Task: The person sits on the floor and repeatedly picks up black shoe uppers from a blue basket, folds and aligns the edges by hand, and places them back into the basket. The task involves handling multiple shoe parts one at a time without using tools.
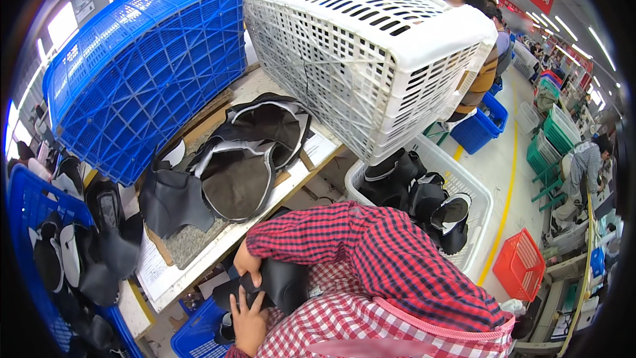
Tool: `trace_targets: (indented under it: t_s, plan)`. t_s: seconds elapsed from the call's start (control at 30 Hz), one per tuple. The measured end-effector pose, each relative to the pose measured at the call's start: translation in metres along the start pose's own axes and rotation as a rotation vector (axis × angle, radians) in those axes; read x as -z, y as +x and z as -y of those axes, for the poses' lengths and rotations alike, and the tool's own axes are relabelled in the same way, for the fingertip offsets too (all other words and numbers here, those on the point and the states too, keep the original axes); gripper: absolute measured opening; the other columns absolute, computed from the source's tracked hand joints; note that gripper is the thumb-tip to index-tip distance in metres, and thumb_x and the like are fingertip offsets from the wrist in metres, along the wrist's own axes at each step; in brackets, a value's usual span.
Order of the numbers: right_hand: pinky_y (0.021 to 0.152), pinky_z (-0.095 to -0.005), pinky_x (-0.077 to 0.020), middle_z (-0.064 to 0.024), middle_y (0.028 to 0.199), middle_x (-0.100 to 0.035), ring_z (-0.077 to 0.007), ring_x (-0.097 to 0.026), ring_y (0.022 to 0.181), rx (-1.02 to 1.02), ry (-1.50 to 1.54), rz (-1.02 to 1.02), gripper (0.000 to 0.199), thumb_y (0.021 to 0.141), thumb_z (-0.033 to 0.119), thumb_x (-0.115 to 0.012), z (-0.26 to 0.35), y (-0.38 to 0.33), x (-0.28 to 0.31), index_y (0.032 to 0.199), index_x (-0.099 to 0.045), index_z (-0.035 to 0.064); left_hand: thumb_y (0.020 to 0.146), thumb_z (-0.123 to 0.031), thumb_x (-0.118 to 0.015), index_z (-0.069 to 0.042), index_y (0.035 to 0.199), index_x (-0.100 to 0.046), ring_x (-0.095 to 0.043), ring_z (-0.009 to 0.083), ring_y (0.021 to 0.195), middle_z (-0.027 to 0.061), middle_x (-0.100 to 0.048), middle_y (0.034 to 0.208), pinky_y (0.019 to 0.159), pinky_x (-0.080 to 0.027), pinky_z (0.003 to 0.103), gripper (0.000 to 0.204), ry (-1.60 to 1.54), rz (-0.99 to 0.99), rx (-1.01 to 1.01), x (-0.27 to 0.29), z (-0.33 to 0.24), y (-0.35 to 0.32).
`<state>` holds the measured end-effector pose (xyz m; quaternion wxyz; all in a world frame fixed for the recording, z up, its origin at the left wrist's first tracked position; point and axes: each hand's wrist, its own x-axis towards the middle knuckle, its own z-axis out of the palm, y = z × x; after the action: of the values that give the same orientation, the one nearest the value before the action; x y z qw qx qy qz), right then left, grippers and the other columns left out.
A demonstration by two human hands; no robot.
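Note:
A black leather shoe upper point(286, 286) lies low in front of my body, beside the table edge. My right hand point(247, 264) reaches across from the right, its fingers closed on the upper's edge. Just below it, my left hand point(248, 321) lies against the same black leather with its fingers spread apart. Part of the upper is hidden by my hands and sleeve. On the table point(301, 189) nearby rest black uppers with brown lining and white edges, one of them a lined upper point(238, 182) opening toward me.
A white crate point(371, 59) and a blue crate point(149, 66) stand tipped on the table's far side. A white basket point(487, 202) holds black uppers at my right. Blue baskets point(20, 205) stand left and below. A red basket point(520, 265) sits on the floor; people work beyond.

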<state>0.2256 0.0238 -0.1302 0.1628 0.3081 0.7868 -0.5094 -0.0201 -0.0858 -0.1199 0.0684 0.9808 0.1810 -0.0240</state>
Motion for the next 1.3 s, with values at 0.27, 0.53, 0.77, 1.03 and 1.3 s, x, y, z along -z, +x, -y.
trace_targets:
  t_s: [0.27, 0.53, 0.77, 1.03, 1.3]
  plan:
    - [0.086, -0.0491, -0.0552, -0.0133, 0.106, -0.076, -0.0357, -0.071, 0.105, -0.062, -0.484, -0.189, 0.046, 0.081, 0.042, -0.083, 0.068, -0.022, -0.019, 0.115, -0.077, 0.0118, 0.100, -0.007, -0.065, 0.003, 0.131, -0.055, -0.064, 0.0154, 0.108, 0.0112, -0.068, 0.114, 0.089, -0.054, 0.031, 0.034, -1.486, -0.307, 0.598, 0.010, 0.049, 0.011]
    - [0.069, -0.0462, -0.0572, -0.0081, 0.086, -0.078, -0.0299, -0.075, 0.084, 0.066, -0.600, -0.463, 0.017, 0.077, 0.030, -0.079, 0.091, -0.037, -0.043, 0.085, -0.080, 0.0155, 0.095, -0.014, -0.066, -0.001, 0.100, -0.075, -0.063, 0.0088, 0.084, -0.0011, -0.072, 0.092, 0.071, -0.051, 0.028, 0.016, -1.329, -0.186, 0.596, -0.002, 0.045, 0.039]
    - [0.058, -0.0425, -0.0556, -0.0094, 0.071, -0.073, -0.0279, -0.074, 0.068, -0.100, -0.733, -0.563, 0.010, 0.076, 0.018, -0.070, 0.054, -0.065, -0.067, 0.077, -0.078, 0.0142, 0.087, -0.014, -0.070, 0.001, 0.085, -0.074, -0.064, 0.0219, 0.063, 0.0144, -0.070, 0.072, 0.063, -0.050, 0.038, 0.015, -1.144, -0.216, 0.499, -0.040, 0.045, 0.102]
    - [0.083, -0.0384, -0.0461, 0.0016, 0.087, -0.071, -0.0208, -0.067, 0.094, -0.102, -0.423, -0.888, 0.028, 0.074, 0.035, -0.086, 0.042, -0.098, -0.075, 0.095, -0.078, 0.0178, 0.102, -0.022, -0.070, 0.000, 0.129, -0.068, -0.065, 0.0076, 0.094, 0.0019, -0.073, 0.112, 0.083, -0.052, 0.024, 0.035, -1.794, -0.171, 0.309, -0.028, 0.038, 0.048]
    - [0.083, -0.0366, -0.0443, 0.0022, 0.083, -0.072, -0.0188, -0.068, 0.087, -0.072, -0.474, -0.928, 0.022, 0.076, 0.030, -0.084, 0.054, -0.101, -0.073, 0.091, -0.076, 0.0167, 0.100, -0.018, -0.070, 0.001, 0.128, -0.070, -0.069, 0.0105, 0.094, 0.0057, -0.075, 0.109, 0.083, -0.053, 0.024, 0.034, -1.758, -0.200, 0.346, -0.015, 0.035, 0.031]
